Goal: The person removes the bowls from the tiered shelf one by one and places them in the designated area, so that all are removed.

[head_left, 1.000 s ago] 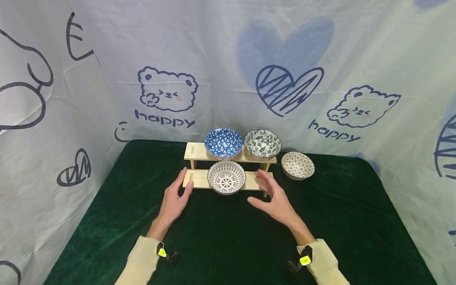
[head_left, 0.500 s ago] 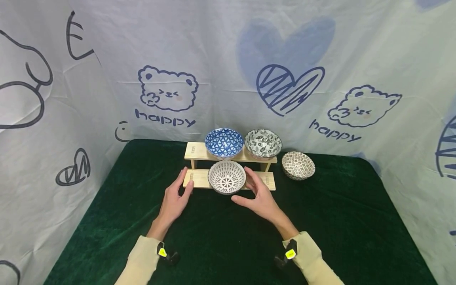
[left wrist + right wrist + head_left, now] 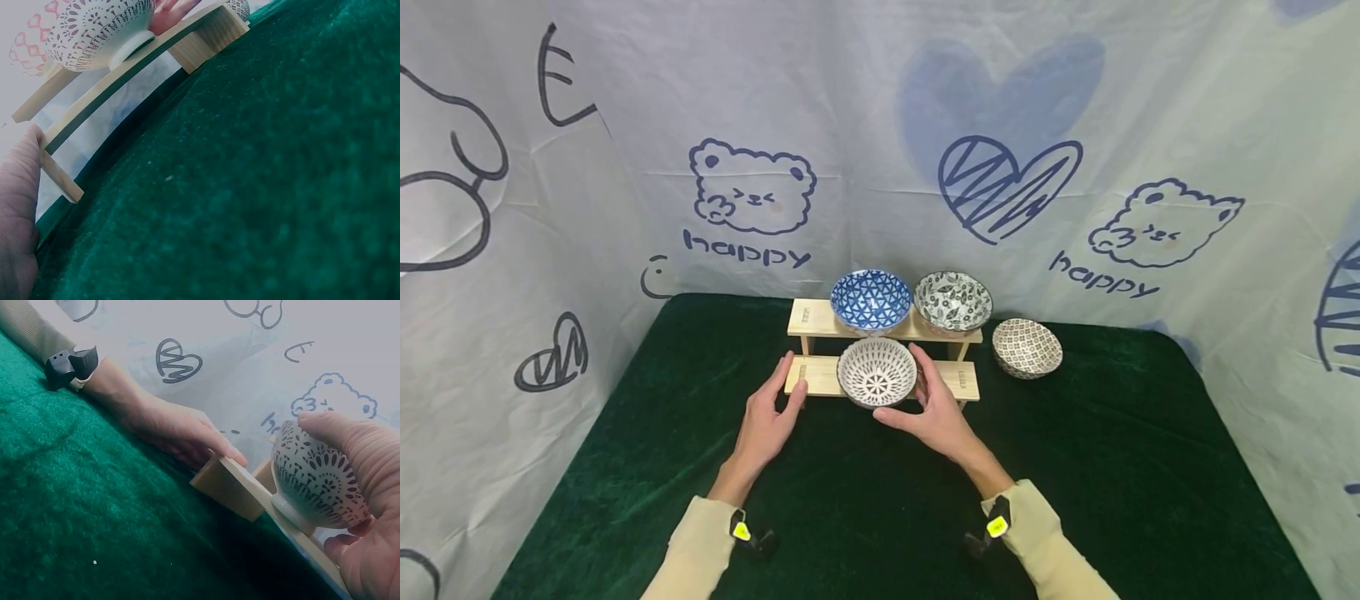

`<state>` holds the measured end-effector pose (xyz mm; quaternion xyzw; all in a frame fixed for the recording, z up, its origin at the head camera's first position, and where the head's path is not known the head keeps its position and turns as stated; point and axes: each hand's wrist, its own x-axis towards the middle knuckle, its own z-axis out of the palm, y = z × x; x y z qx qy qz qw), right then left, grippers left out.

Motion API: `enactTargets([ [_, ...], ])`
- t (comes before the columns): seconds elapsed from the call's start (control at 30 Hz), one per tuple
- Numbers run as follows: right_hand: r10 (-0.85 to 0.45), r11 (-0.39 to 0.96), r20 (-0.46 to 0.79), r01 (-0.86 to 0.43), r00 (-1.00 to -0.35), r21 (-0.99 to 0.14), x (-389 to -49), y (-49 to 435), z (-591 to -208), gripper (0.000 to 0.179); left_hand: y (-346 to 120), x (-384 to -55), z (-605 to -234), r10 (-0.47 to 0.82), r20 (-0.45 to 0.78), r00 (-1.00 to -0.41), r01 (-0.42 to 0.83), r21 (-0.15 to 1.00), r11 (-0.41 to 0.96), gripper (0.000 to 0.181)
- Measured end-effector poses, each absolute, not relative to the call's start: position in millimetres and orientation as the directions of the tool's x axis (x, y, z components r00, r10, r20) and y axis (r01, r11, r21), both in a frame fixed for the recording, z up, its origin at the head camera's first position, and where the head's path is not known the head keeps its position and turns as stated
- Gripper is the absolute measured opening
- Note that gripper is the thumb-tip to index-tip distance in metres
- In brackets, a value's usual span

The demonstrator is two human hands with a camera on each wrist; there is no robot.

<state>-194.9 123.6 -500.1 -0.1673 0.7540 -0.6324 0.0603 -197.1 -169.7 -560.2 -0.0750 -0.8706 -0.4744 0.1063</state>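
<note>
A white bowl with a dark petal pattern (image 3: 877, 373) stands on the lower plank of a wooden two-tier stand (image 3: 822, 377). My right hand (image 3: 942, 418) grips this bowl at its right side, thumb at the front rim and fingers round the far side. My left hand (image 3: 769, 421) holds the left end of the lower plank between thumb and fingers; in the left wrist view the thumb (image 3: 22, 169) lies against the plank's end. On the upper plank sit a blue triangle-patterned bowl (image 3: 871, 300) and a bowl with dark leaf print (image 3: 953, 302).
A brown-and-cream patterned bowl (image 3: 1027, 348) stands on the dark green cloth (image 3: 865, 508), right of the stand. Behind hangs a pale curtain (image 3: 880, 125) printed with hearts and bears. A small black camera is strapped to each wrist.
My right hand has moved left from the right end of the lower plank and taken hold of the petal-patterned bowl. The left hand and all the bowls have stayed put.
</note>
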Motion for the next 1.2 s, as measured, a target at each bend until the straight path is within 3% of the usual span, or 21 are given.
enactTargets([
  [0.6,-0.301,0.090,0.120,-0.153,-0.946,-0.984,-200,111,-502,0.115,-169,-197,-560,0.033,0.265,-0.964,0.241,0.812,0.531,0.067],
  [1.2,-0.296,0.129,0.143,-0.188,-0.944,-0.974,-200,108,-502,0.116,-169,-197,-560,0.020,0.274,-0.962,0.241,0.806,0.541,0.066],
])
